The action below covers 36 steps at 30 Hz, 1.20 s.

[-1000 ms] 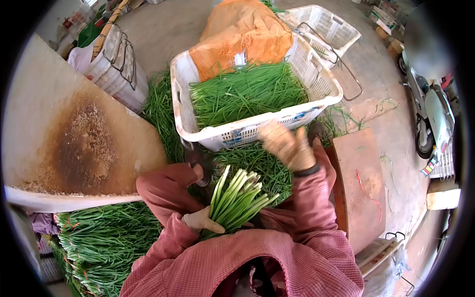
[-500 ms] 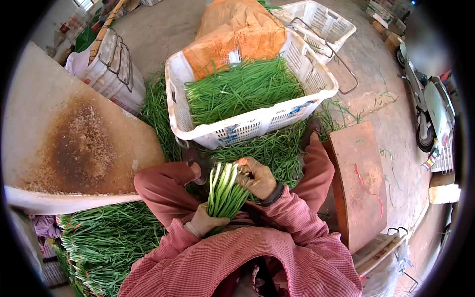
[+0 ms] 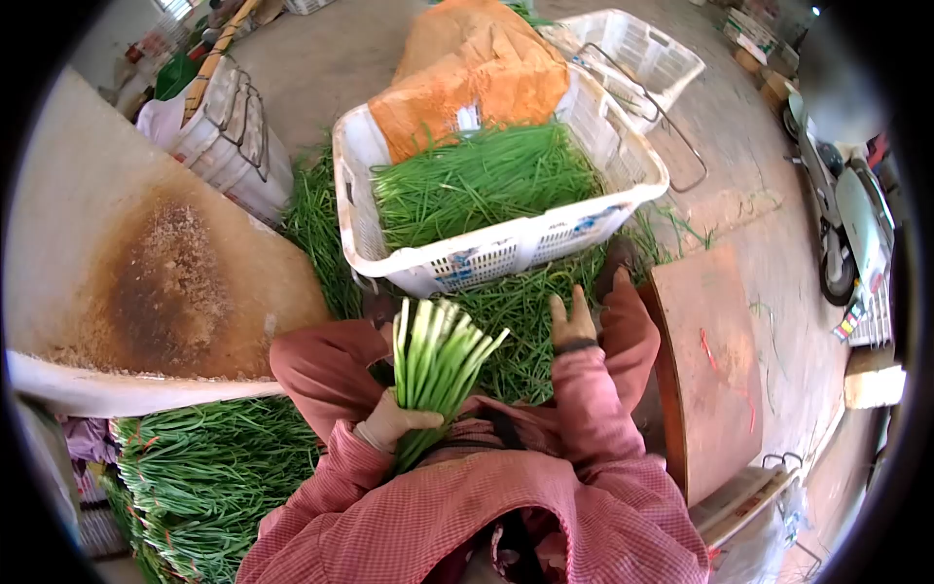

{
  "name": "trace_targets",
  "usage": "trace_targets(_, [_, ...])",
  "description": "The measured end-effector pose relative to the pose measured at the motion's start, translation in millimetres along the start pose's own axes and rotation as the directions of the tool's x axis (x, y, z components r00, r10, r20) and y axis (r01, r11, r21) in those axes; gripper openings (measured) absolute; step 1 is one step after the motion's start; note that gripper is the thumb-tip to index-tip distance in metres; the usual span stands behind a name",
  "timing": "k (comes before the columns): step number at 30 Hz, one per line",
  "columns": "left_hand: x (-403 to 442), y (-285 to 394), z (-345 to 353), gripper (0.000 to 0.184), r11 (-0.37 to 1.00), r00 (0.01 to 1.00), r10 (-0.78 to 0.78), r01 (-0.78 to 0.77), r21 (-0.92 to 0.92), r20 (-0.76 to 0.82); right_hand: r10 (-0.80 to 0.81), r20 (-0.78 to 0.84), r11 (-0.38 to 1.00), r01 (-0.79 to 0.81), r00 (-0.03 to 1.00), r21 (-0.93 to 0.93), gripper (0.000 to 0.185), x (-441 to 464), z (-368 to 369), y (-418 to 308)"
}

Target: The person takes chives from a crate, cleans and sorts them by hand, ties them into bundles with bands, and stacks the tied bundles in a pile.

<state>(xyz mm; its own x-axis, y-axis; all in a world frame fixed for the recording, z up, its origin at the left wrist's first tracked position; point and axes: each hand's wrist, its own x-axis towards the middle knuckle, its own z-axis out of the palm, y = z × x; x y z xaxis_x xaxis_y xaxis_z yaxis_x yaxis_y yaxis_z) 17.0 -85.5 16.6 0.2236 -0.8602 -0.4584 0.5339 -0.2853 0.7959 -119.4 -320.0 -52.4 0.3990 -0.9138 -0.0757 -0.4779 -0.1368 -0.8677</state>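
My left hand (image 3: 389, 422), in a pale glove, is wrapped round the lower part of a bunch of garlic chives (image 3: 438, 365). The white cut ends point up and fan out, while the green leaves hang down against my lap. Away to the right, my gloved right hand (image 3: 574, 321) is above the loose chives (image 3: 530, 355) on the floor, near my right knee. Its fingers are apart and nothing shows in them. In front of me stands a white plastic crate (image 3: 506, 243) with a layer of chives (image 3: 486, 185) in it.
An orange cloth (image 3: 477, 73) drapes over the crate's far side. To the left is a stained slab (image 3: 88, 263), with stacked tied chive bundles (image 3: 214, 467) below it. A brown board (image 3: 710, 380) stands right of my leg. A scooter (image 3: 846, 214) is parked at far right.
My right hand has left the white ends of the bunch and moved right, its fingers spreading. The bunch in my left hand now stands more upright, with its stalks fanned wider.
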Motion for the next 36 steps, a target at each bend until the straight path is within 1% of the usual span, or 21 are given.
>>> trace_targets(1, [2.1, 6.5, -3.3, 0.051, 0.999, 1.0, 0.029, -0.029, 0.021, -0.004, -0.002, -0.071, 0.993, 0.01, 0.997, 0.117, 0.053, -16.9, -2.2, -1.5])
trace_targets(4, [26.9, 13.1, 2.3, 0.043, 0.995, 0.997, 0.016, -0.009, 0.101, -0.074, -0.275, 0.314, 0.891, 0.118, 0.909, 0.439, 0.062, -70.8, 12.9, -13.3])
trace_targets(5, [42.0, 11.2, 8.6, 0.04, 0.993, 0.995, 0.057, -0.048, 0.112, -0.083, -0.175, 0.38, 0.64, -0.188, 0.908, 0.745, 0.066, -91.1, 30.0, -19.1])
trace_targets(8, [70.2, 5.1, 33.0, 0.037, 0.983, 0.989, 0.121, -0.108, 0.146, -0.081, -0.356, 0.195, 0.768, 0.167, 0.914, 0.618, 0.085, -105.7, 46.5, -45.7])
trace_targets(12, [99.3, 20.7, 68.5, 0.05, 0.975, 0.98, 0.101, -0.132, 0.18, 0.173, -0.182, 0.086, 0.595, 0.04, 0.98, 0.803, 0.091, -92.1, 36.6, -61.7])
trace_targets(15, [107.6, 40.8, 115.4, 0.054, 0.904, 0.965, 0.144, -0.04, -0.425, 0.217, -0.159, -0.127, 0.712, 0.202, 0.979, 0.673, 0.095, -68.1, 2.5, -59.7])
trace_targets(17, [109.2, 56.4, 147.3, 0.074, 0.969, 0.905, 0.192, -0.114, -0.219, 0.38, -0.076, -0.045, 0.663, 0.085, 0.996, 0.744, 0.093, -48.2, -32.6, -49.2])
trace_targets(19, [102.6, 69.8, 184.2, 0.078, 0.982, 0.841, 0.142, -0.186, 0.032, 0.522, -0.091, -0.119, 0.516, 0.149, 0.989, 0.843, 0.062, -33.2, -83.0, -43.1])
trace_targets(20, [104.9, 63.7, 189.4, 0.081, 0.975, 0.861, 0.101, -0.185, 0.121, 0.499, -0.078, -0.109, 0.641, 0.133, 0.991, 0.756, 0.053, -24.0, -119.5, -31.2])
trace_targets(21, [101.4, 72.3, 195.6, 0.079, 0.959, 0.825, 0.12, -0.241, 0.152, 0.553, -0.009, -0.055, 0.404, 0.053, 0.998, 0.913, 0.041, -17.7, -151.3, -14.9])
trace_targets(22, [106.5, 73.7, 190.9, 0.075, 0.936, 0.847, 0.158, -0.292, 0.196, 0.507, 0.102, -0.064, 0.666, -0.021, 0.993, 0.745, 0.033, -20.5, -191.3, -5.9])
trace_targets(25, [144.2, 78.3, 133.3, 0.047, 0.915, 0.932, 0.313, -0.348, 0.205, 0.183, 0.318, -0.266, 0.893, -0.193, 0.91, 0.406, 0.033, -16.4, -285.7, 70.3])
trace_targets(26, [154.5, 84.7, 108.7, 0.04, 0.964, 0.966, 0.256, -0.257, 0.074, 0.031, 0.461, -0.342, 0.887, -0.416, 0.819, 0.199, 0.038, -19.8, -307.5, 86.8])
trace_targets(27, [162.8, 92.2, 84.4, 0.034, 0.966, 0.962, 0.257, -0.257, 0.012, -0.088, 0.297, -0.467, 0.951, -0.3, 0.833, 0.071, 0.046, -17.6, -319.8, 156.3])
trace_targets(28, [164.4, 98.5, 68.6, 0.033, 0.955, 0.931, 0.296, -0.295, 0.041, -0.214, 0.322, -0.584, 0.881, -0.461, 0.745, -0.102, 0.047, -19.5, -327.4, 198.5])
trace_targets(29, [165.8, 107.1, 49.3, 0.032, 0.94, 0.874, 0.338, -0.332, 0.078, -0.348, 0.153, -0.405, 0.969, -0.217, 0.901, -0.117, 0.05, -15.1, -336.0, 249.6])
trace_targets(30, [158.9, 114.1, 4.8, 0.033, 0.913, 0.765, 0.397, -0.383, 0.137, -0.507, -0.201, -0.262, 0.672, -0.061, 0.944, -0.738, 0.048, 44.5, -298.7, 221.5])
trace_targets(31, [171.7, 109.6, -19.7, 0.034, 0.904, 0.709, 0.417, -0.386, 0.182, -0.568, -0.446, -0.037, 0.032, -0.025, 0.894, -0.999, 0.047, 44.2, -296.0, 194.6])
trace_targets(32, [197.8, 118.2, -49.5, 0.036, 0.883, 0.713, 0.465, -0.415, 0.219, -0.525, -0.308, -0.353, 0.414, -0.209, 0.884, -0.886, 0.046, 17.8, -282.3, 207.5])
trace_targets(34, [220.7, 119.2, -115.1, 0.04, 0.84, 0.618, 0.526, -0.485, 0.243, -0.584, -0.115, -0.482, 0.72, -0.262, 0.869, -0.643, 0.044, 27.6, -280.5, 241.9])
trace_targets(36, [219.6, 134.6, -140.1, 0.04, 0.831, 0.541, 0.547, -0.444, 0.334, -0.639, -0.374, -0.267, -0.001, -0.288, 0.888, -0.958, 0.059, 26.1, -294.5, 270.3])
